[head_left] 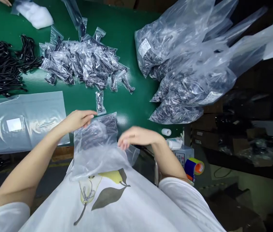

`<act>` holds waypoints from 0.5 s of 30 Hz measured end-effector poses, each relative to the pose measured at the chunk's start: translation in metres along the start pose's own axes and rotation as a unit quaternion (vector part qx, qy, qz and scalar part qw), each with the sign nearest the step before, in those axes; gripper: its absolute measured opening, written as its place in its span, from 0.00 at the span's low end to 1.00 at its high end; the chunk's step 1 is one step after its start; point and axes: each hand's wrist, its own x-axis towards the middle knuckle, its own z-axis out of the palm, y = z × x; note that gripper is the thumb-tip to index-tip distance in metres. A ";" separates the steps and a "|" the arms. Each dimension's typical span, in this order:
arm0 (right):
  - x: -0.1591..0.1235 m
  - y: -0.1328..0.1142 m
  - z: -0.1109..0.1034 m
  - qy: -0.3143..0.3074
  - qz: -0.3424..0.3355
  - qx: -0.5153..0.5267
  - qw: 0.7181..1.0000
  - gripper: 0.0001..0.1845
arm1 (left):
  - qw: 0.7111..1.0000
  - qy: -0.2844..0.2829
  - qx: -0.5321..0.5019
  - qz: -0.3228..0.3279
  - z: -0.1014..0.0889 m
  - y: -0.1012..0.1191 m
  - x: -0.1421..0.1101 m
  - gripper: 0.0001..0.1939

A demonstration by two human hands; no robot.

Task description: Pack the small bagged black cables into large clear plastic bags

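A large clear plastic bag (95, 135) with dark bagged cables inside lies at the table's front edge, its loose end draping towards my shirt. My left hand (80, 119) is over its upper left corner, index finger stretched out and the other fingers loosely bent. The fingertip points at a small bagged cable (99, 102) lying just beyond the bag. At the bag's right side is my right hand (136, 137), slightly blurred, fingers loosely curved downward with nothing visible in them. Whether it touches the plastic I cannot tell.
Small bagged cables (83, 61) are heaped mid-table, with loose black cables (1, 67) at left. A flat clear bag (37, 119) lies front left. Big filled bags (175, 74) stand at right. A white roll (166, 132) and tape (194, 167) are near the right edge.
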 end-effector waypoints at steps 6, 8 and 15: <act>0.061 0.085 -0.157 0.368 0.289 -0.399 0.789 0.17 | 0.964 0.004 0.242 -0.107 0.041 -0.038 0.158 0.27; 0.073 0.100 -0.193 0.319 0.292 -0.491 0.757 0.22 | 0.960 0.008 0.247 -0.132 0.053 -0.047 0.174 0.25; 0.078 0.148 -0.285 0.200 0.028 -0.527 0.826 0.22 | 0.961 0.069 0.207 -0.170 0.065 -0.064 0.174 0.13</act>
